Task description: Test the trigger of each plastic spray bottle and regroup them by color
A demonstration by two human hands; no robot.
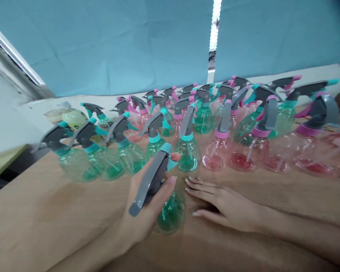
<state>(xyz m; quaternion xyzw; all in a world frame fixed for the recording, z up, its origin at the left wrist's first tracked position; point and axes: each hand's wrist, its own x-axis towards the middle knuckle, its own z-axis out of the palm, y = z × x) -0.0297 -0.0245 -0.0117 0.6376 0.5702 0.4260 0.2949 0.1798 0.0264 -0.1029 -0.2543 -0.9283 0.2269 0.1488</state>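
Left hand [138, 226], lower centre of frame: fingers wrapped round the neck of a green spray bottle [171, 215], clamped on it just under the grey spray head [149, 185]. Thumb lies along the near side; one fingertip shows beyond the trigger. Bottle sits low in the centre of the frame, its turquoise nozzle pointing up toward the middle, lever end toward lower left. Cannot tell whether its base touches the table.

Right hand [228, 206], right of lower centre: palm down on the wooden table [31, 211], fingers outstretched and close to one another, thumb apart from them. Fingertips point left, near the held bottle but apart from it.

Across mid-frame, a front row of upright bottles. Left part: green bottles [79, 166] with turquoise collars, one partly hidden behind the left hand. Right part: pink bottles [215, 155] with pink collars, running to the right edge, where they blur. Behind, toward upper centre and upper right, more bottles [203, 119] crowd together, both colours mixed.

Upper left of centre: a pale yellow-green container [73, 119] behind the row. Blue curtain [130, 45] across the top, split by a bright vertical gap.
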